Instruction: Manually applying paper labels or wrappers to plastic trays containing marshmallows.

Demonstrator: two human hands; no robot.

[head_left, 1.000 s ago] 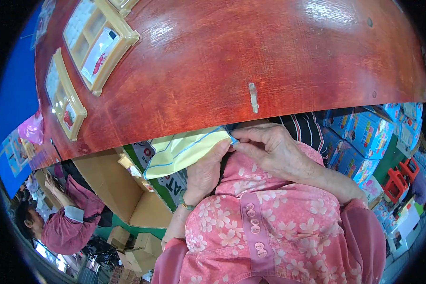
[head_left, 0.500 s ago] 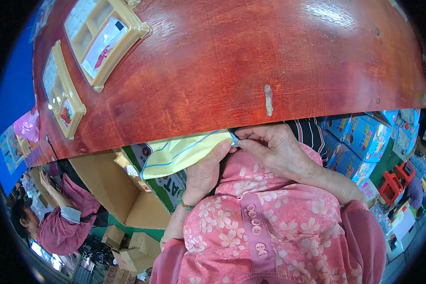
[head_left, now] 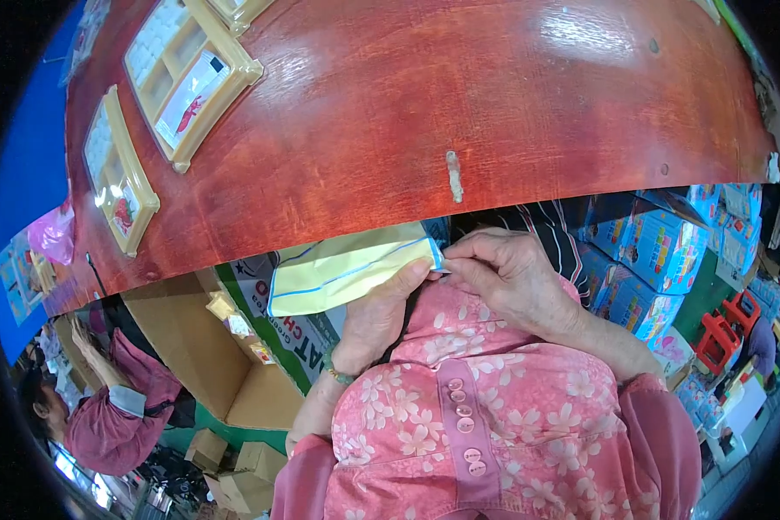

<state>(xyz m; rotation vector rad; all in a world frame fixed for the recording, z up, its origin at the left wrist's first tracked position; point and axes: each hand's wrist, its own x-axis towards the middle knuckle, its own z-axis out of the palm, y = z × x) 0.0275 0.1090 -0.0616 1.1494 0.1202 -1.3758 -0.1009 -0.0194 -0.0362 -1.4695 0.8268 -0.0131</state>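
A pale yellow sheet with blue lines [head_left: 347,276] lies stretched out below the table's near edge, in front of my pink flowered top. My left hand [head_left: 380,316] is closed on its right end, thumb on top. At the blue-edged corner, the thumb and fingers of my right hand [head_left: 518,279] are pinched together. Whether the sheet is cloth or thin plastic, I cannot tell.
On the red-brown table [head_left: 338,147] rest clear-covered cream trays [head_left: 208,100] with small packets. An open cardboard box [head_left: 182,347] stands at the left, several blue printed boxes [head_left: 659,251] at the right. Red stools [head_left: 719,342] are farther right. A co-worker [head_left: 117,425] is at far left.
My right fingers have shifted slightly at the corner, and the sheet lies a little flatter. The whole view has turned slightly.
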